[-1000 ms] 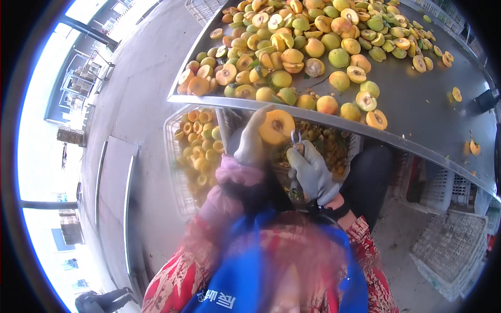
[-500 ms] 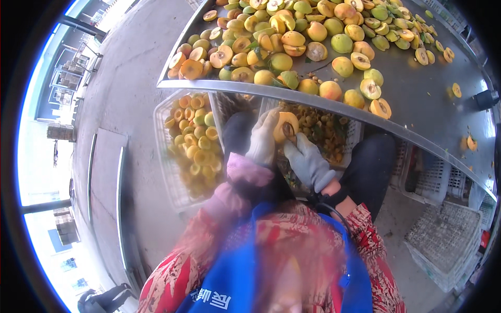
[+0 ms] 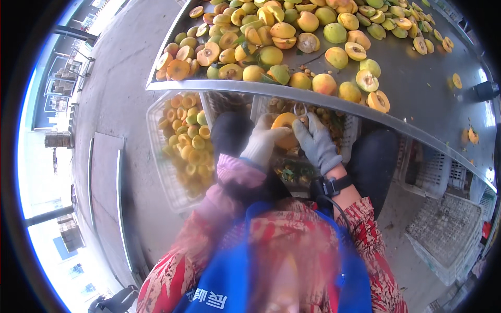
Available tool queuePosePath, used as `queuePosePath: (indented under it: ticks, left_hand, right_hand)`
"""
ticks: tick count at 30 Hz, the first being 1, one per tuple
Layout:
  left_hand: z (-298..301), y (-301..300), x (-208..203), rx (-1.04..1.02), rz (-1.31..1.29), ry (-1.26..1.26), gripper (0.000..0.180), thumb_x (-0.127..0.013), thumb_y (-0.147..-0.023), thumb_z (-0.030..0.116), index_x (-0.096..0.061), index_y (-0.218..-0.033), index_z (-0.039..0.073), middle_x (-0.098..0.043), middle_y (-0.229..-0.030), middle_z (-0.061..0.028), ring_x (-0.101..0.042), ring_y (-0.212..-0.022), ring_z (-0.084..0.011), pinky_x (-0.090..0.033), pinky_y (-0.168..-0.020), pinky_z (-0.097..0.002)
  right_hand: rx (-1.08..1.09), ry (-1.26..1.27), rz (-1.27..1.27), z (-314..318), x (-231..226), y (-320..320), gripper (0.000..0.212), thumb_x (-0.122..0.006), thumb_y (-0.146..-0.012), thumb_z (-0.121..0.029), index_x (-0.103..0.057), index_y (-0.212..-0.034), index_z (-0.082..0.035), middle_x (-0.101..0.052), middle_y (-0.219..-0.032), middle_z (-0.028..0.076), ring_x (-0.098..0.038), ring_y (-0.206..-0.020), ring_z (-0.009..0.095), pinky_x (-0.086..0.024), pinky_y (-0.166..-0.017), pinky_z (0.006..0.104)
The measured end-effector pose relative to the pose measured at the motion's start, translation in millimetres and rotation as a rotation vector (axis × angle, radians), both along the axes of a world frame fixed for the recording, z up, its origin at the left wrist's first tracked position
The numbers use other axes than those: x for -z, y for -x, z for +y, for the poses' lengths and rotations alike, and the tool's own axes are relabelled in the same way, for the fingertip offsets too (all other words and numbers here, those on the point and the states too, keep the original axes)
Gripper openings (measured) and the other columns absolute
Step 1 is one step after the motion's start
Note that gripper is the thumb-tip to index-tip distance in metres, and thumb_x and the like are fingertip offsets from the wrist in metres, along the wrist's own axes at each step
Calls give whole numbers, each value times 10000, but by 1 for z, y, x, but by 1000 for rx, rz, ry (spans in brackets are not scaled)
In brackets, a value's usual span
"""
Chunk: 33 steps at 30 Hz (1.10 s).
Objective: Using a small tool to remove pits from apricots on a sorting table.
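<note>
The halved apricot [image 3: 285,125] sits cut face up between both gloved hands, just below the edge of the metal sorting table [image 3: 417,99] and over the middle crate [image 3: 292,167]. The left hand [image 3: 263,141] is closed around its left side, fingers curled under it. The right hand [image 3: 315,141] is closed on its right side, and something thin and pale shows at its fingertips, possibly a small pitting tool, though the view is too blurred to be sure. Compared with a second ago, the fruit has come down from the table edge to lie lower over the crate, and both hands now close in on it, which suggests the stone is being worked out. On the left stands a clear crate of apricot halves [image 3: 182,151]. The table above carries whole and halved apricots [image 3: 292,36].
</note>
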<state>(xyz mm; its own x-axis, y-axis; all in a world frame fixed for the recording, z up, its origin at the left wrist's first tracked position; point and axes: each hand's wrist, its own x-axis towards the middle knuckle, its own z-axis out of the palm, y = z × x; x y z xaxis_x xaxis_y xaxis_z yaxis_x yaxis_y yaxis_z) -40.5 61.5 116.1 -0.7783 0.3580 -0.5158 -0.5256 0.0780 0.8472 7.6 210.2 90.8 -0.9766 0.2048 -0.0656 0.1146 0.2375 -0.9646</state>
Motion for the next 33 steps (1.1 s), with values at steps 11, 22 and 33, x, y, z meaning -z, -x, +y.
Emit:
queuePosePath:
  ticks: [11,22,33]
  left_hand:
    - [8,-6,-4,-396,-151,-677,418,-594,-873,112,-425,-1236,-6,-527,-1089,-157,-603,-934,-293,-542,-768,-414]
    - [14,1,21,-459,-115,-702,341,-517,-963,269,-505,-1173,1,-609,-962,-121,-635,-788,-217,-546,-637,-336]
    - [20,6,23,-602,-152,-698,405,-536,-950,358,-528,-1155,8,-625,-963,-119,-636,-742,-208,-540,-600,-314]
  right_hand:
    - [-74,14,-116,-29,-19,-38,323,-518,-932,-329,-505,-1038,-25,-628,-909,247,-589,-876,447,-459,-765,471]
    - [-15,-128,-47,-42,-6,-26,288,-515,-948,-294,-511,-912,-9,-601,-824,242,-573,-806,450,-453,-687,460]
    - [-63,44,-32,-41,-1,-14,307,-537,-930,-306,-553,-914,0,-600,-838,274,-578,-796,450,-458,-705,449]
